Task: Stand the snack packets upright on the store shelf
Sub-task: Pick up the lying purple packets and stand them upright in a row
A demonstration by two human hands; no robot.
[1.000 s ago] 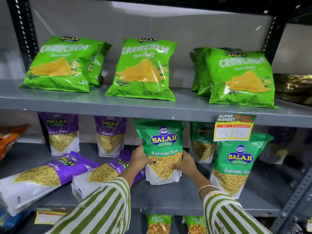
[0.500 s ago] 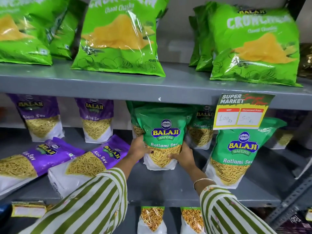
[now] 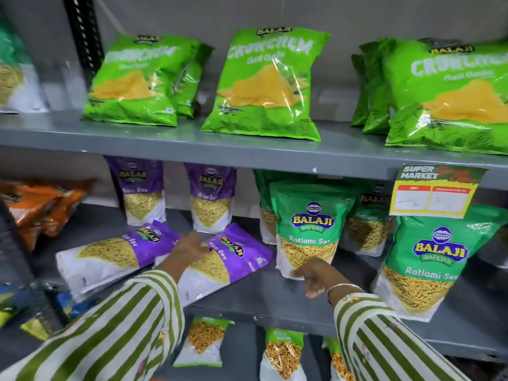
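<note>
Green Ratlami Sev pouch [image 3: 308,229] stands upright on the grey metal middle shelf [image 3: 275,295], another green pouch [image 3: 423,259] upright to its right near the front edge, with more green ones standing behind. The right hand [image 3: 319,273] hangs just below and in front of that centre pouch, fingers loose and spread, holding nothing; whether a fingertip touches the pouch's bottom corner I cannot tell. Over on the other side, the left hand [image 3: 189,247] is open and reaching, resting on or just above the nearer purple Aloo Sev pouch [image 3: 225,259], which lies flat on its back. A second purple pouch [image 3: 115,257] lies flat just beside it, the two overlapping under the hand. Two purple pouches [image 3: 143,193] and [image 3: 211,199] stand upright at the back. So the green section looks finished, the purple half is not: by my reckoning two packets remain to be stood up, and the nearer one looks to be next. The yellow price tag [image 3: 437,191] hangs from the upper shelf's edge.
</note>
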